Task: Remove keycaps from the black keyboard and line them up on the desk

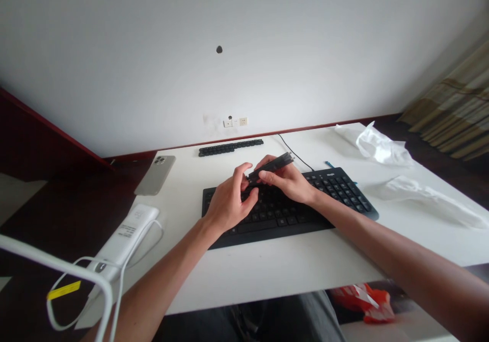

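Observation:
A black keyboard (263, 225) lies on the white desk, partly covered by my hands. My right hand (284, 179) is closed over its middle, gripping a long, narrow black object (275, 164) between thumb and fingers. This object slants up to the right and has thin tips at its far end; its exact kind is unclear. Just left of it is my left hand (231, 199), thumb and index finger curved and apart near the object's lower end. Whether the left fingertips touch it cannot be made out. Some keys are hidden beneath both hands.
Small black key-like pieces (231, 147) stand in rows at the back. A phone (156, 175) and a white power strip (128, 235) with a looped cable are at left. Crumpled white plastic (382, 146) lies at right. A thin blue tool (329, 164) shows behind the keyboard.

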{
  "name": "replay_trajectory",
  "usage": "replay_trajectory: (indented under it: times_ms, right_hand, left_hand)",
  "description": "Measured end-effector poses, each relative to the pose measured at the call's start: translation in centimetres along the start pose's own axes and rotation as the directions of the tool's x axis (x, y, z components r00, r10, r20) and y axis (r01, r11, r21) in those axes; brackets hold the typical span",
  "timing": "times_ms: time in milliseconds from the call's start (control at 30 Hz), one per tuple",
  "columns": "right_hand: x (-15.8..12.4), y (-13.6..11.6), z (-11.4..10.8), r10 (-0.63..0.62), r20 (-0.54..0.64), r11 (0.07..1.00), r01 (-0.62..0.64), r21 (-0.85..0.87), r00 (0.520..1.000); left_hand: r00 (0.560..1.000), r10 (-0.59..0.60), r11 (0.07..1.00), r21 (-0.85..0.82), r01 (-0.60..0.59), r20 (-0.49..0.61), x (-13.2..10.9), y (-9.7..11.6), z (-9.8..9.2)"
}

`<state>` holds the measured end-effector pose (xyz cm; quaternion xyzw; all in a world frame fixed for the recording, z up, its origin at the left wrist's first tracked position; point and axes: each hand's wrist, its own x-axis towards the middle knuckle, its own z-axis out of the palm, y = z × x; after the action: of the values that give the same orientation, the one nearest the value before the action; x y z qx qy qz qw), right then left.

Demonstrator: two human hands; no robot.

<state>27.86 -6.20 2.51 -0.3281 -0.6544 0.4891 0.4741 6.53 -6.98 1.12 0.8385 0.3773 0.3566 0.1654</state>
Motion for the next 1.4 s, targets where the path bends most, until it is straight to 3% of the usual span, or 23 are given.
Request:
replay_trajectory:
  times_ms: [100, 200, 333, 500, 667, 867, 1133, 1400]
  right_hand:
    - [0.5, 0.2, -1.1, -0.032, -0.149, 0.997, 0.022, -0.074, 0.988]
    - [1.0, 0.6, -2.5, -0.031, -0.288, 0.997, 0.009, -0.078, 0.957]
    - [1.5, 1.1, -3.3, 0.053, -0.378, 0.99, 0.003, 0.144, 0.924]
    - [1.6, 0.7, -2.2, 0.218, -0.319, 0.868, -0.033, 0.496, 0.922]
    - [1.4, 0.1, -1.8, 0.299, -0.231, 0.737, -0.071, 0.673, 0.926]
    - [1.1, -0.1, -1.5, 0.339, -0.126, 0.71, -0.166, 0.684, 0.932]
    - [1.3, 0.5, -1.0, 0.356, -0.161, 0.71, -0.154, 0.687, 0.92]
    - [1.3, 1.0, -0.2, 0.38, -0.099, 0.683, -0.207, 0.7, 0.92]
  left_hand:
    - [0.999, -0.012, 1.0, 0.022, 0.013, -0.044, 0.1, -0.2, -0.2]
    - [1.0, -0.019, 0.999, 0.041, 0.019, 0.002, 0.1, -0.1, -0.4]
    - [0.989, -0.01, 0.999, 0.053, 0.002, 0.144, -0.1, 1.0, -0.4]
    - [0.956, -0.01, 0.995, 0.095, -0.018, 0.292, -0.7, 2.3, 0.0]
    - [0.927, -0.001, 0.991, 0.127, -0.05, 0.376, -1.1, 2.5, 0.6]
    - [0.902, -0.017, 0.971, 0.224, -0.089, 0.431, -1.1, 2.5, 1.0]
    - [0.903, -0.012, 0.976, 0.201, -0.082, 0.429, -1.0, 2.5, 1.3]
    - [0.895, -0.037, 0.974, 0.218, -0.068, 0.445, -1.0, 2.7, 1.3]
